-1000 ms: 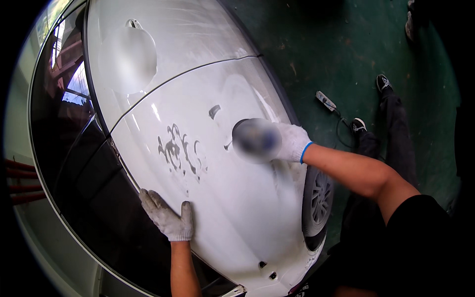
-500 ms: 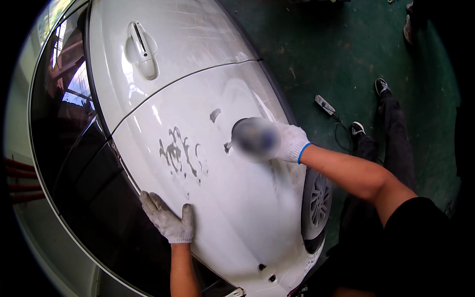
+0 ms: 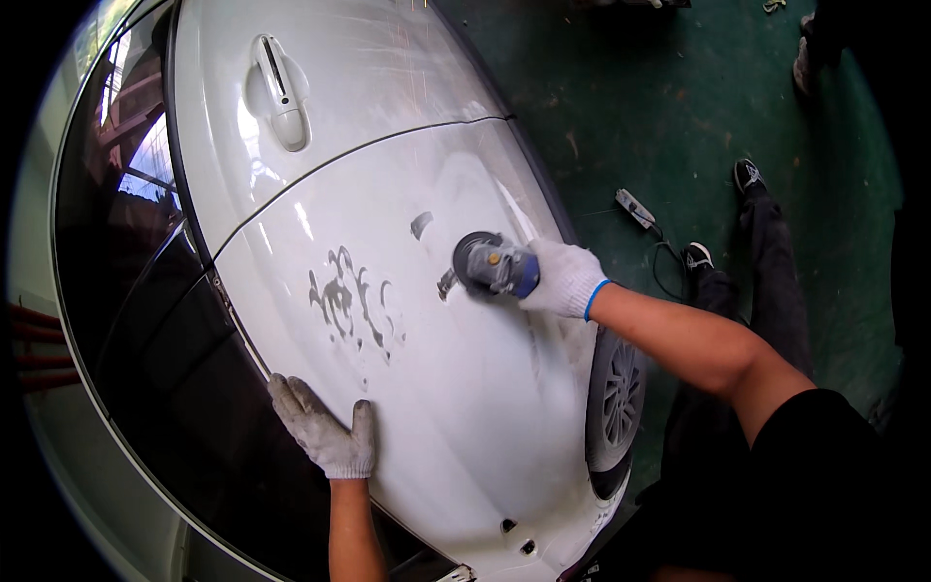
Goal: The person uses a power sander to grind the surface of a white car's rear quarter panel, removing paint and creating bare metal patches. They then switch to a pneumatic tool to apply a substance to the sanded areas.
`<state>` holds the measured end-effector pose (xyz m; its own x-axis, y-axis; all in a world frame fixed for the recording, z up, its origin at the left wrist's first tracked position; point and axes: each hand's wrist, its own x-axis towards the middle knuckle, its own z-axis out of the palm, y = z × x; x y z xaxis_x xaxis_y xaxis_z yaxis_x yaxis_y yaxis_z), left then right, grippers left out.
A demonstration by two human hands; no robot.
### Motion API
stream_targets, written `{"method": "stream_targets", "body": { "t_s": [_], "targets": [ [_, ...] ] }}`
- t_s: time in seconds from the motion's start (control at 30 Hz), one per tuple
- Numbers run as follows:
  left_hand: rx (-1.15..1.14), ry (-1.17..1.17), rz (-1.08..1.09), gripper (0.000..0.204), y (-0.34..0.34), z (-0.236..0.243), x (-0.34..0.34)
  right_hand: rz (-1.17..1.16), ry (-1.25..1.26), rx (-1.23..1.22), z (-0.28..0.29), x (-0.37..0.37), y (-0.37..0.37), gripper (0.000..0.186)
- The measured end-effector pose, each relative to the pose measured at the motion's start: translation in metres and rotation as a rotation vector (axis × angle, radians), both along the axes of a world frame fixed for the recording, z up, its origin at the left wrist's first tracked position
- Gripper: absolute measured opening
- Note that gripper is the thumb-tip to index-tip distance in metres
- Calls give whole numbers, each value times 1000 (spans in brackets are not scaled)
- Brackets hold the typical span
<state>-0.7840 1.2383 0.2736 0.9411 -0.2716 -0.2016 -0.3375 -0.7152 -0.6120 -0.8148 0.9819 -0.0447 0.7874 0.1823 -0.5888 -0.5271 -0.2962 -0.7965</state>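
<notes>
A white car body panel [image 3: 456,388] fills the middle of the view, with a bent, scraped grey patch [image 3: 347,301] at its centre-left. My right hand [image 3: 564,279], in a white knit glove with a blue cuff, is wrapped round a blue and grey angle grinder [image 3: 499,267]. The grinder's dark round disc [image 3: 465,254] is against the panel, beside a small dark bare spot [image 3: 446,284]. My left hand [image 3: 328,427], in a soiled white glove, lies flat on the panel beside the dark window, fingers apart and holding nothing.
Ahead is the car door with its handle [image 3: 281,92]; faint sparks streak over it. Dark window glass [image 3: 194,407] runs along the left, a wheel [image 3: 618,398] at the right. On the green floor lie a power strip [image 3: 635,208] and cord. Dark-trousered legs with shoes [image 3: 747,175] show at right.
The grinder, blurred before, now shows clearly in nearly the same place. The bare spot beside its disc looks larger, and sparks appear over the door. My left hand stays on the panel.
</notes>
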Motion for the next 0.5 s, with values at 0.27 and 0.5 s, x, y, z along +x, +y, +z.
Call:
{"method": "stream_targets", "body": {
  "t_s": [0.27,0.5],
  "targets": [
    [-9,4,-35,109,4,-1,2,63,-62,55,-2,-2,2,57],
    [-3,-14,-37,109,1,-1,2,115,-52,91,2,-10,3,61]
  ]
}}
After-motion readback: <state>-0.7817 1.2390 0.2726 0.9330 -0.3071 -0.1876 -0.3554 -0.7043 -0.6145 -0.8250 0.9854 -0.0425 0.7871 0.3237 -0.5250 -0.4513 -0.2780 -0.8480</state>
